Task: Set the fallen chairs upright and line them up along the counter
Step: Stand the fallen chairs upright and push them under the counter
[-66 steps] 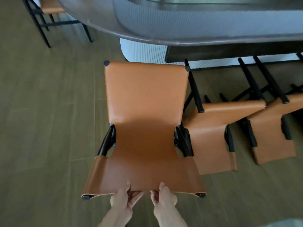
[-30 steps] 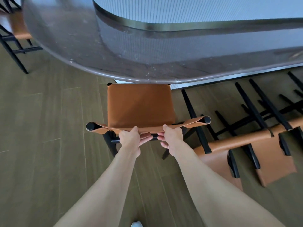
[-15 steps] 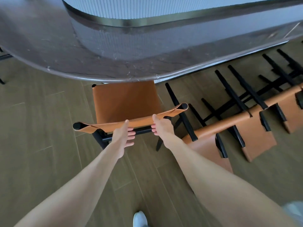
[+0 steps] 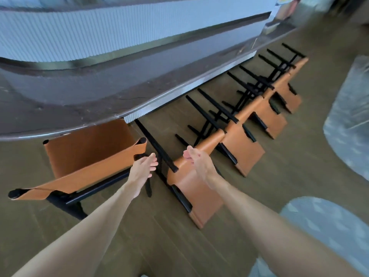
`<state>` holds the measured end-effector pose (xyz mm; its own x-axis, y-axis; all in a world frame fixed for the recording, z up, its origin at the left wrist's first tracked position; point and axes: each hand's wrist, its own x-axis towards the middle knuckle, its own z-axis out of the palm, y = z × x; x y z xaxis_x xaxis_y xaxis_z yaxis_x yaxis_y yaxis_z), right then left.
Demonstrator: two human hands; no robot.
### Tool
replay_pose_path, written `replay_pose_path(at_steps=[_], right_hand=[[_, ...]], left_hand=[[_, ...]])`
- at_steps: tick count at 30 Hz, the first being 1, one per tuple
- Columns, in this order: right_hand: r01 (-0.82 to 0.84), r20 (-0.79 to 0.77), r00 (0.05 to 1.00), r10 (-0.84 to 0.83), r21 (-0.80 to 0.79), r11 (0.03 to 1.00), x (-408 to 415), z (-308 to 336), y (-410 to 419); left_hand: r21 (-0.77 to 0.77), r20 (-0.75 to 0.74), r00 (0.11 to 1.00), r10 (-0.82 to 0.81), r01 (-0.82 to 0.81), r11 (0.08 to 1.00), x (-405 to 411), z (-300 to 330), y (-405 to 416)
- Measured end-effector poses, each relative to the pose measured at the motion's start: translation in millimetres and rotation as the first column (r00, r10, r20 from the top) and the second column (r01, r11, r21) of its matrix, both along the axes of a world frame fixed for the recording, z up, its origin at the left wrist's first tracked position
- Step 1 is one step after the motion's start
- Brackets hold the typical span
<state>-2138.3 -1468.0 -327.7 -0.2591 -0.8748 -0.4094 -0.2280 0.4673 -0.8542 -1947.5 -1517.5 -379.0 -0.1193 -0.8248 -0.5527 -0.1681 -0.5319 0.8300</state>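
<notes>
Both bare arms outstretched, left hand (image 4: pixel 142 166) and right hand (image 4: pixel 196 159) open, fingers loosely curled, empty.

One head-worn wide-angle camera looks steeply down and forward from above. Both forearms reach in from the near edge. The counter (image 4: pixel 83 100) curves across the far left, close by; chairs (image 4: pixel 241 148) recede to the far right.

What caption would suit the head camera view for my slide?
One chair stands upright at the counter; both hands, left and right, reach toward the nearest fallen chair.
</notes>
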Motion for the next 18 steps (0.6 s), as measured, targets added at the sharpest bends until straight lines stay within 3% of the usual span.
replay_pose_path(at_steps=[6,12,18], right_hand=[[0.073,-0.095,0.992,-0.086,-0.132,0.989,-116,39,52],[0.059,-0.096,0.992,-0.080,-0.201,0.978,-204,40,101],[-0.009,-0.096,0.995,-0.007,-0.167,0.986,-275,23,132]], left_hand=[[0.004,-0.163,0.986,0.043,-0.042,0.999,-106,52,22],[-0.147,-0.079,0.996,0.044,-0.055,0.988,-180,88,72],[-0.110,0.033,0.988,0.152,-0.147,0.983,-218,70,138]])
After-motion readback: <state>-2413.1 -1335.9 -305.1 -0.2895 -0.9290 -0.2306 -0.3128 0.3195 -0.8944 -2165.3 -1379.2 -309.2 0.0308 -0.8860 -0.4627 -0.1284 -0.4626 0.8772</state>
